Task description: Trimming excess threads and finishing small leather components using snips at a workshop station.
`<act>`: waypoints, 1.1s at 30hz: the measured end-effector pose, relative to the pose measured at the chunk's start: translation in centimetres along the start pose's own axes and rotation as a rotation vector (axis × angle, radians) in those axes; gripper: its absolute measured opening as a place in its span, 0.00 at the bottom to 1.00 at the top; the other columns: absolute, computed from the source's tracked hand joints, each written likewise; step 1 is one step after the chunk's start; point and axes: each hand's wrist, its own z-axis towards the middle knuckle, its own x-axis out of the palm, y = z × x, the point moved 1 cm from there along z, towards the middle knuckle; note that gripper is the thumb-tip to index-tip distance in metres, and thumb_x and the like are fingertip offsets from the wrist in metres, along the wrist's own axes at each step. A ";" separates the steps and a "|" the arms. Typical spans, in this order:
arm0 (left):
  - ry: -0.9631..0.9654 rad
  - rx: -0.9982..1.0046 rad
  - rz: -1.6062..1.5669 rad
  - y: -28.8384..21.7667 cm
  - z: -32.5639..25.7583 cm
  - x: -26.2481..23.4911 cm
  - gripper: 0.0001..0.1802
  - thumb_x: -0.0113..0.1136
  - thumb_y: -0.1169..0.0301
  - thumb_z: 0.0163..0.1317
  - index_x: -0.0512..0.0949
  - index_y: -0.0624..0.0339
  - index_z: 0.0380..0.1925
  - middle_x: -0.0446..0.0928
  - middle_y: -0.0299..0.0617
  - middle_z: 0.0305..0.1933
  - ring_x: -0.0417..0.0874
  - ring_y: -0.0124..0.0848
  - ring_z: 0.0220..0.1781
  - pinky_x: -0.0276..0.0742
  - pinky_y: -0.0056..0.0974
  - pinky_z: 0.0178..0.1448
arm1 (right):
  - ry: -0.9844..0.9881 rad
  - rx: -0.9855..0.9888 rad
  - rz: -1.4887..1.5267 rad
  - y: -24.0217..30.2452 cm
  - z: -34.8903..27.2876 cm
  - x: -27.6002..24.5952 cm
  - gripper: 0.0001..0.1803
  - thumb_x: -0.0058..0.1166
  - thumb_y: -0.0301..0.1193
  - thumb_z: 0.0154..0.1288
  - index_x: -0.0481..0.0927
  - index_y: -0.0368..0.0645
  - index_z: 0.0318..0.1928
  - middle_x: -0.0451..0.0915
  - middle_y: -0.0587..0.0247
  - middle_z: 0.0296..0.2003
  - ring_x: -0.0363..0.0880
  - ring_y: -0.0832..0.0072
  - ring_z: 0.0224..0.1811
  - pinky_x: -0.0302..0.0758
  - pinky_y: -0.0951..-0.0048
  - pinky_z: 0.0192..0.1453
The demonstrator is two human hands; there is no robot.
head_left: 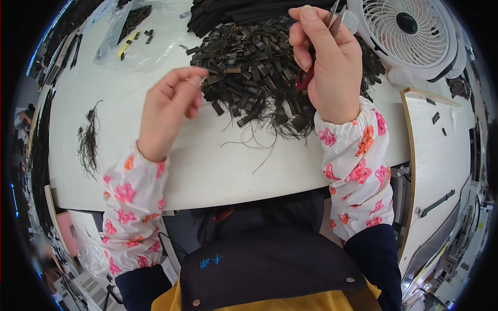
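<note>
A heap of small black fabric loops or tabs [249, 67] lies on the white table [207, 171], with loose black threads [259, 142] trailing from its near side. My left hand [168, 106] hovers at the heap's left edge, thumb and fingers pinched together; whatever is between them is too small to name. Above the heap's right side, my right hand [334, 72] is closed around a pair of scissors or thread snips with a dark red handle [304, 79]. Their metal blades point up and away from me.
A white fan [410, 39] stands at the far right. Clear plastic bag material [166, 46] lies far left, with a few black pieces and a yellow strip [128, 45]. A tangle of black thread [89, 139] rests at left. Long black strips [233, 13] lie behind the heap.
</note>
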 end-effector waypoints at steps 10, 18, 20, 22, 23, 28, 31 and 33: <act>0.232 0.900 1.002 1.4 -3.1 8.3 0.14 0.59 0.74 0.41 0.76 0.62 0.32 0.73 0.41 0.38 0.77 0.34 0.35 0.75 0.34 0.34 | 0.269 0.181 -0.347 -2.5 -1.8 1.5 0.08 0.53 0.31 0.63 0.78 0.39 0.36 0.75 0.71 0.23 0.63 0.91 0.20 0.59 0.87 0.21; 0.172 0.861 1.119 1.5 -5.9 -1.4 0.11 0.57 0.79 0.41 0.77 0.65 0.30 0.78 0.44 0.37 0.81 0.36 0.37 0.79 0.34 0.37 | 0.492 -0.050 -0.742 -5.1 -3.2 2.4 0.10 0.56 0.31 0.59 0.76 0.35 0.35 0.75 0.65 0.20 0.68 0.83 0.20 0.68 0.79 0.26; 0.032 0.749 1.157 2.0 -6.1 -5.1 0.10 0.57 0.82 0.44 0.78 0.65 0.30 0.79 0.43 0.36 0.81 0.37 0.37 0.79 0.34 0.38 | 0.502 0.040 -0.737 -4.5 -2.9 2.7 0.10 0.54 0.31 0.62 0.76 0.35 0.36 0.73 0.68 0.19 0.68 0.85 0.21 0.66 0.81 0.26; -0.023 0.719 1.180 2.5 -5.7 -8.0 0.10 0.57 0.83 0.45 0.78 0.64 0.31 0.79 0.43 0.38 0.81 0.37 0.36 0.78 0.34 0.37 | 0.472 0.052 -0.680 -4.7 -2.7 2.1 0.10 0.53 0.31 0.63 0.76 0.35 0.37 0.73 0.72 0.21 0.68 0.87 0.24 0.65 0.83 0.27; -0.072 0.685 1.198 2.8 -5.9 -9.3 0.10 0.57 0.84 0.46 0.78 0.63 0.31 0.79 0.43 0.39 0.81 0.38 0.36 0.78 0.35 0.37 | 0.427 0.085 -0.653 -4.6 -2.6 2.2 0.09 0.55 0.30 0.59 0.76 0.35 0.31 0.74 0.62 0.18 0.70 0.79 0.19 0.68 0.77 0.26; -0.292 0.477 1.250 2.9 -7.3 -10.1 0.14 0.56 0.83 0.50 0.77 0.62 0.38 0.76 0.47 0.47 0.78 0.42 0.45 0.75 0.38 0.47 | 0.353 0.134 -0.540 -4.4 -2.5 2.9 0.11 0.51 0.32 0.64 0.77 0.36 0.33 0.74 0.71 0.18 0.65 0.86 0.18 0.64 0.80 0.24; -0.104 0.533 1.230 2.2 -7.3 -7.2 0.16 0.57 0.77 0.54 0.75 0.62 0.45 0.73 0.50 0.52 0.73 0.47 0.53 0.68 0.41 0.57 | 0.333 0.181 -0.421 -3.9 -2.4 2.7 0.12 0.49 0.35 0.66 0.78 0.38 0.34 0.74 0.73 0.19 0.65 0.87 0.18 0.63 0.83 0.23; -0.364 0.470 1.335 4.6 -6.3 -11.0 0.16 0.58 0.76 0.53 0.75 0.63 0.44 0.73 0.50 0.51 0.74 0.48 0.51 0.68 0.43 0.56 | 0.299 0.199 -0.338 -2.5 -2.3 2.6 0.13 0.47 0.36 0.68 0.78 0.38 0.35 0.74 0.72 0.20 0.66 0.88 0.18 0.63 0.84 0.22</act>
